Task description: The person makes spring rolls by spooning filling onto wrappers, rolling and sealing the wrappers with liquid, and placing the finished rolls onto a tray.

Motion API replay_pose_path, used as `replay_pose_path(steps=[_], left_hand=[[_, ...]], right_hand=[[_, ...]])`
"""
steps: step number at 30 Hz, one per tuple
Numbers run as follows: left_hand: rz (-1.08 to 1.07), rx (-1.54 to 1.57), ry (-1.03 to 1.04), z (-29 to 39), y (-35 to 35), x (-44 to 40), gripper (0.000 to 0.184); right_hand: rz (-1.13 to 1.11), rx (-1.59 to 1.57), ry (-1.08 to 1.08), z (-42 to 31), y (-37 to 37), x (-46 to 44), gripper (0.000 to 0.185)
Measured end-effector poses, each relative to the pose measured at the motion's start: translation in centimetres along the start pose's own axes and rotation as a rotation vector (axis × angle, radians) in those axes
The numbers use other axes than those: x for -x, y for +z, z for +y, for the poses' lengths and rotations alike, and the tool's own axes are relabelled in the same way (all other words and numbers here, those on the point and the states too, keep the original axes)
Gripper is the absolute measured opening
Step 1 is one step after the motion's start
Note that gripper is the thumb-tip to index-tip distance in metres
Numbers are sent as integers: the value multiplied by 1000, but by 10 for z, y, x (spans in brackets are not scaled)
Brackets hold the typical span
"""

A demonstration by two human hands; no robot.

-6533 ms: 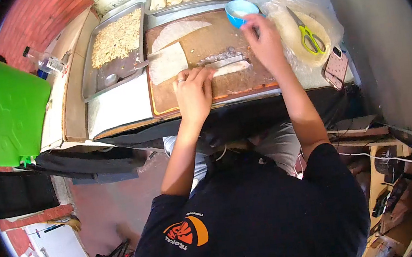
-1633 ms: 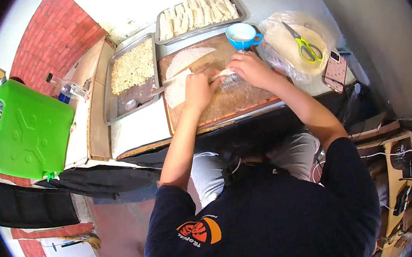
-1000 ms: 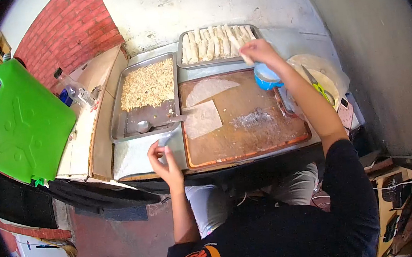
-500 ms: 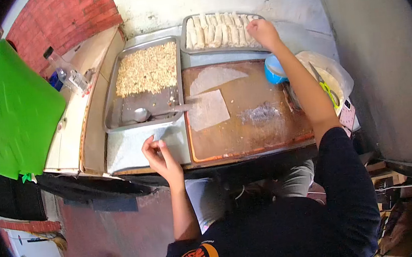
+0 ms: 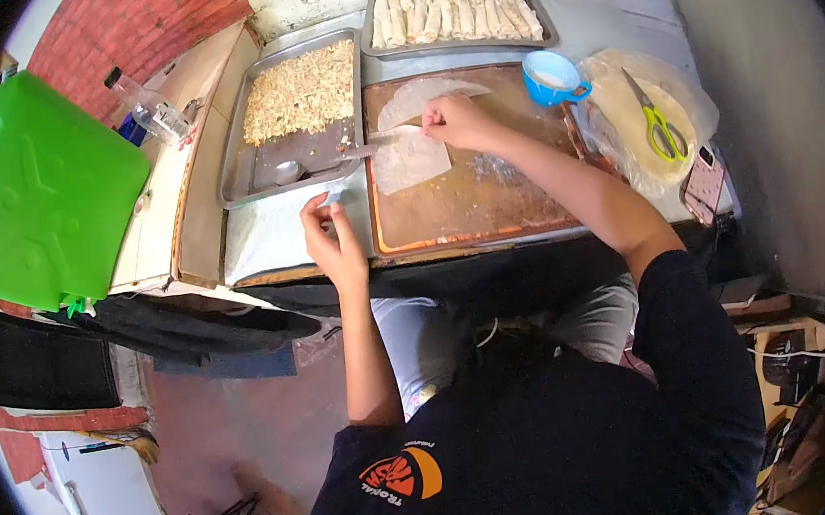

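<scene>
My right hand point(image 5: 460, 122) is over the board, its fingers pinched together at the upper right corner of a square, whitish pastry wrapper point(image 5: 411, 164). Whether the fingertips grip that corner is hidden from me. Behind it lies a half-round wrapper piece point(image 5: 411, 100). My left hand point(image 5: 336, 243) hangs at the table's front edge, fingers loosely curled, thumb apart, holding nothing. A spoon point(image 5: 290, 173) rests in the metal tray of chopped filling point(image 5: 300, 93), its handle reaching over the wrapper's left edge. Pale rolls point(image 5: 452, 14) fill another tray at the back.
The brown board point(image 5: 513, 212) carries a smear of white paste. To its right are a blue cup point(image 5: 555, 79), a plastic bag of round wrappers point(image 5: 620, 130) with green-handled scissors point(image 5: 663, 134) on top, and a phone point(image 5: 704, 187). A bottle point(image 5: 151, 114) stands on the left cabinet.
My right hand has come back from the tray of rolls to the wrapper on the board. My left hand stays near the front edge. The view has tilted downward.
</scene>
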State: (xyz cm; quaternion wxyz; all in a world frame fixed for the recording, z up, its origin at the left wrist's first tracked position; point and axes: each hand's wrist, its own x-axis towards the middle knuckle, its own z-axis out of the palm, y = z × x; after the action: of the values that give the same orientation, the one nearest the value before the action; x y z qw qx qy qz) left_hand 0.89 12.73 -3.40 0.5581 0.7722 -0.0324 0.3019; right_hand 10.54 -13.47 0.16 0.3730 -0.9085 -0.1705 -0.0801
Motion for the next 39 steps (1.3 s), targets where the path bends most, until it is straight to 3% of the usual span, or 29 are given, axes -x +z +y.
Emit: replay_pose_path(steps=[4,7,10,11,14,15,21,24,27,30,33,36,39], left_hand=[[-50,-96,136,12,2,-2,18],[-193,28,111,43,14,3,28],[-390,136,127,70,48,7,41],[-455,-56,329,65,59,5,51],[-619,-289,325,78,79,21,48],[-622,-329,346,76,84,24,48],[-542,-436,398,74,91,35,45],[-506,-432,395,77,93,41,41],[-547,-373,305,81,96,45,36],[-546,-320,276,88,97,45,35],[-589,-216,122,88,103,31,37],[-593,-134,85,70,118,21,39],[-620,-84,95,62,120,18,36]], right_hand=[[73,-88,-108,-8,-14,16,10],[-130,-452,19,-36,-60,47,8],[-146,-526,179,-31,-83,76,9],[-114,-493,207,-17,-85,85,7],[-62,-430,233,30,-81,106,7],[-66,-343,262,29,-85,111,12],[108,-100,-75,8,-84,75,17],[63,-94,-19,22,-70,14,20],[334,581,176,57,-40,-32,27],[-1,464,289,78,-42,-57,32],[-97,238,236,78,-46,-60,30],[93,4,215,63,-50,-51,25],[77,-427,260,33,-65,-23,11]])
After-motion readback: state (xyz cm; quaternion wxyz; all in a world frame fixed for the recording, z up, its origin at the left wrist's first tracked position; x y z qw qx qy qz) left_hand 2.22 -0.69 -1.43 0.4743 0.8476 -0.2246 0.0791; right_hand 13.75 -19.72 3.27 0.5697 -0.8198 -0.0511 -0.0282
